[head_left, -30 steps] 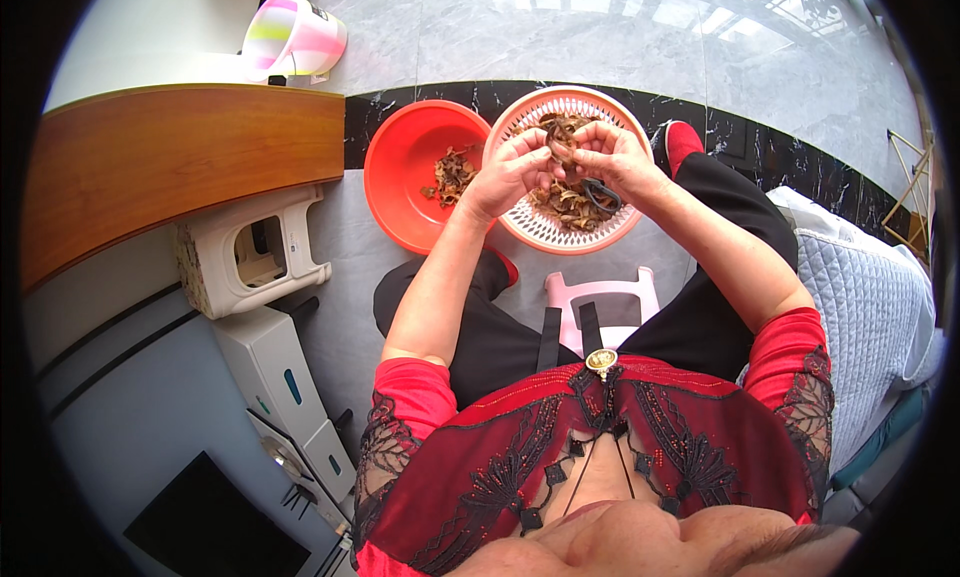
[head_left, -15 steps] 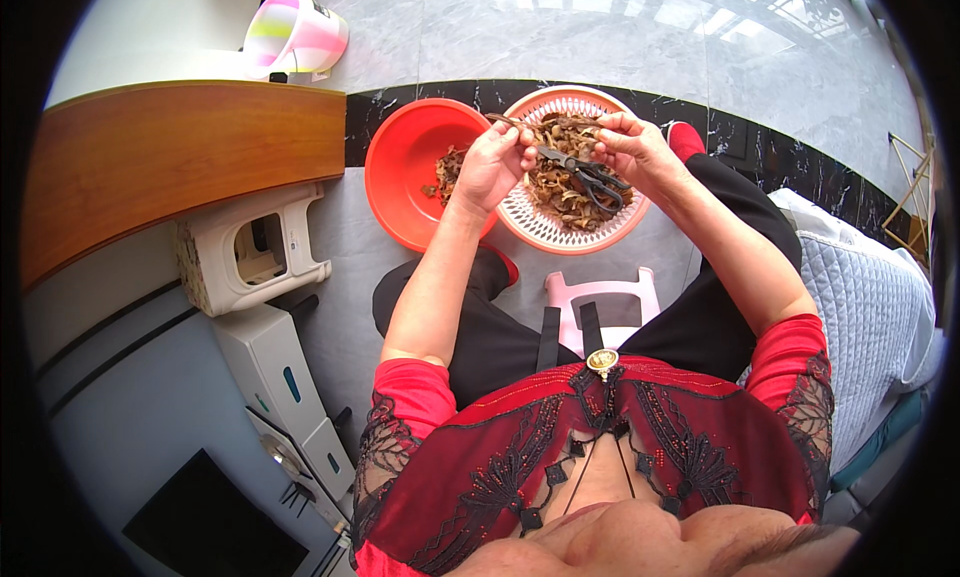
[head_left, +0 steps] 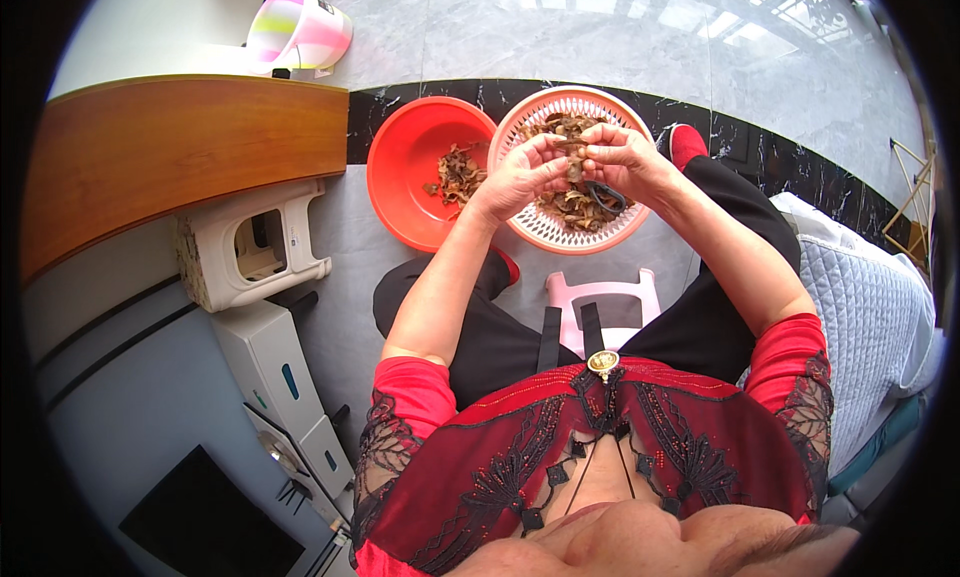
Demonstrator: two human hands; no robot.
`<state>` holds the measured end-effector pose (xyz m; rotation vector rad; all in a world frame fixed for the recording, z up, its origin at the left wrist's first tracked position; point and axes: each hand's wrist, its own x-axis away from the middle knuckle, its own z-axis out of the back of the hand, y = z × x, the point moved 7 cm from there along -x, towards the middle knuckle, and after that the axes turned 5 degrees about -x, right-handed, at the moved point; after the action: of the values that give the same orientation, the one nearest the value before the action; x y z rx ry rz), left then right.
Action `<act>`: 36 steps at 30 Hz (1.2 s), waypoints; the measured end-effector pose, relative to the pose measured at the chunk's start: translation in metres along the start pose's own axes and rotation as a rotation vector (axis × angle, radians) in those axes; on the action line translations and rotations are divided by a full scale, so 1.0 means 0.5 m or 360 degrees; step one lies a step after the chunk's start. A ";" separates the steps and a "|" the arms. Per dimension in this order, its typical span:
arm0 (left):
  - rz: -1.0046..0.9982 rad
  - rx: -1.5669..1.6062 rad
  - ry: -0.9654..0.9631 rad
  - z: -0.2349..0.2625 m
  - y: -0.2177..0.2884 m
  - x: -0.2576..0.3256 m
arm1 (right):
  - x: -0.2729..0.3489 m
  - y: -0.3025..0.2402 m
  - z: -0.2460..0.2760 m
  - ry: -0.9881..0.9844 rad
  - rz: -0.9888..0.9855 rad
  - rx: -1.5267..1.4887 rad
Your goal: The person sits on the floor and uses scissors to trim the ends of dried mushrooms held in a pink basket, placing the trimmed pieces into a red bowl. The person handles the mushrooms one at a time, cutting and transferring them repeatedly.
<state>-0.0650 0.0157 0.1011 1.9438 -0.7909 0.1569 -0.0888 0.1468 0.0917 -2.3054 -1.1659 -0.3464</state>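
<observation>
My left hand (head_left: 523,180) and my right hand (head_left: 628,162) meet over a pink slotted plastic basket (head_left: 565,245). Their fingers are closed on a thin brown piece of what looks like dried mushroom (head_left: 574,165), pinched between the fingertips of both. Below them the basket holds a heap of similar brown, shrivelled pieces (head_left: 580,215). Black-handled scissors (head_left: 605,196) lie on the heap, their blades mostly hidden by my hands. Touching the basket's left side is an orange-red basin (head_left: 400,197) with a small pile of brown scraps (head_left: 459,174) in it.
A pink plastic stool (head_left: 602,289) stands between my knees. To the left are a wooden panel (head_left: 200,127), a cream stool (head_left: 260,247) and a white cabinet (head_left: 275,367). A pastel bucket (head_left: 300,32) stands at the far left; a quilted cover (head_left: 860,317) lies at right.
My hands have drawn closer together and lower over the basket. The long brown piece that stretched between them is now mostly hidden in my fingers.
</observation>
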 end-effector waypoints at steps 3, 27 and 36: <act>-0.0025 -0.0071 -0.0064 -0.009 0.002 0.003 | -0.001 0.000 0.008 0.0068 0.0039 0.0082; 0.0088 -0.1127 0.1738 0.386 -0.019 0.134 | 0.024 0.047 0.045 0.0421 0.0429 0.3585; -0.0080 -0.2149 0.0718 0.160 -0.084 -0.020 | 0.009 0.070 0.090 0.0449 0.0087 0.3635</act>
<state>-0.0656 -0.0345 0.0253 0.6001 -0.3386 0.0030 -0.0582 0.1581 0.0445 -0.2113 -0.4991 0.5092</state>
